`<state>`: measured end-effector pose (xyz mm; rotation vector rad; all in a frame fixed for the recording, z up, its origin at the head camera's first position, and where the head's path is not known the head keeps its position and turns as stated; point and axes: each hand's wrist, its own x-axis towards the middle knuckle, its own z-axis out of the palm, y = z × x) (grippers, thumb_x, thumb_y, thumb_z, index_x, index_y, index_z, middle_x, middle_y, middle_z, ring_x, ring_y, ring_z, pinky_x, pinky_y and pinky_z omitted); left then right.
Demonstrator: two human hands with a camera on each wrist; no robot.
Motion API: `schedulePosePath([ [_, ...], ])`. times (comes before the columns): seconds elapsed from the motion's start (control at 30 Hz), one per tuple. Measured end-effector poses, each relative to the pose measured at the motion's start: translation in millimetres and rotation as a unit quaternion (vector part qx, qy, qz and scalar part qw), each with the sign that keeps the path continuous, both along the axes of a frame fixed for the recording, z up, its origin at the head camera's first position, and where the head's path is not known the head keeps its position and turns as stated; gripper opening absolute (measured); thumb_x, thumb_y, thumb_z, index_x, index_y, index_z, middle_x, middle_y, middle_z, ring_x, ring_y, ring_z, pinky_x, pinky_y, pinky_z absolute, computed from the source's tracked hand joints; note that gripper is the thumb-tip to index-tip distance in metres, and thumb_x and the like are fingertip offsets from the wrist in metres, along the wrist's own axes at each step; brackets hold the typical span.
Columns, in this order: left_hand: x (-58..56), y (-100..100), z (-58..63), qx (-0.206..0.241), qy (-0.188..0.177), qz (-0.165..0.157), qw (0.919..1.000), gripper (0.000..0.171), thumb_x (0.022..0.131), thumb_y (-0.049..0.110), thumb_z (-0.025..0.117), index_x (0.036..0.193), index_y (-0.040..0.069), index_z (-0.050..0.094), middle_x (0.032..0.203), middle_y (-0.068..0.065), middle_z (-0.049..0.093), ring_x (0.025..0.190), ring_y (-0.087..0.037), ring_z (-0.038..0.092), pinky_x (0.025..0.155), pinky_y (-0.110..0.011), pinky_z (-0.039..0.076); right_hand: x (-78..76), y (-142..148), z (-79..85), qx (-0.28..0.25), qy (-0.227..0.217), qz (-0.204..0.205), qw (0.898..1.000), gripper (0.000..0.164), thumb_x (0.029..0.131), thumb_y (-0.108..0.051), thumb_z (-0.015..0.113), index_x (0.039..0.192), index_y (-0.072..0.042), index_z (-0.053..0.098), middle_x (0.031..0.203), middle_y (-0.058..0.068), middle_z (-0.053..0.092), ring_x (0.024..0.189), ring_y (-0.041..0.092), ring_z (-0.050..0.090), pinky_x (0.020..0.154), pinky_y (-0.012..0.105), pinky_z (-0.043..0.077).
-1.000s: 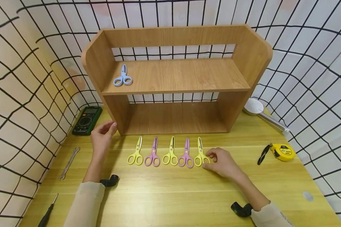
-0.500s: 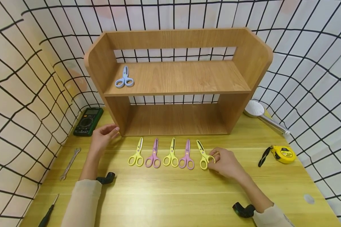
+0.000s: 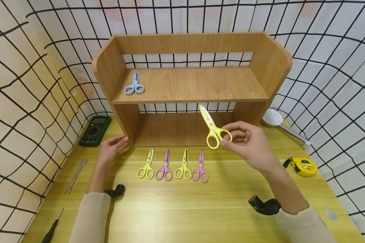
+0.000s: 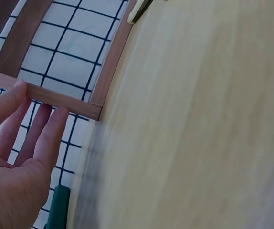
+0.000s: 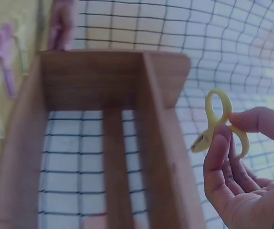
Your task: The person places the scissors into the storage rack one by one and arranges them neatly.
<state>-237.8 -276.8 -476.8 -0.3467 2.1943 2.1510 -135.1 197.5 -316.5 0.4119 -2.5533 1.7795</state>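
My right hand pinches the handle loops of yellow scissors between thumb and fingers. In the head view the scissors hang above the table before the lower shelf, blades pointing up and left. My left hand, fingers loosely bent, touches the front edge of the wooden shelf unit's left side panel. Four-odd scissors lie apart from these: several form a row on the table, yellow scissors, purple scissors, yellow scissors and purple scissors. Blue scissors lie at the upper shelf's left end.
Left of the shelf unit lie a multimeter, a wrench and a screwdriver. To its right are a metal ladle and a yellow tape measure. Grid-patterned cloth surrounds the table.
My right hand has taken the rightmost yellow scissors from the row and lifted them toward the shelf unit. My left hand has shifted slightly onto the panel's edge.
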Motion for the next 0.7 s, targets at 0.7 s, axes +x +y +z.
schedulePosePath([
  [0.7, -3.3, 3, -6.9, 0.040, 0.015, 0.026, 0.9988, 0.042, 0.091, 0.025, 0.080, 0.127, 0.005, 0.072, 0.112, 0.007, 0.069, 0.099, -0.005, 0.073, 0.098, -0.029, 0.060, -145.2, -144, 76.9, 0.006, -0.050, -0.047, 0.998, 0.040, 0.091, -0.018, 0.081, 0.128, -0.008, 0.067, 0.104, 0.007, 0.078, 0.081, 0.016, 0.072, 0.063, 0.020, 0.057],
])
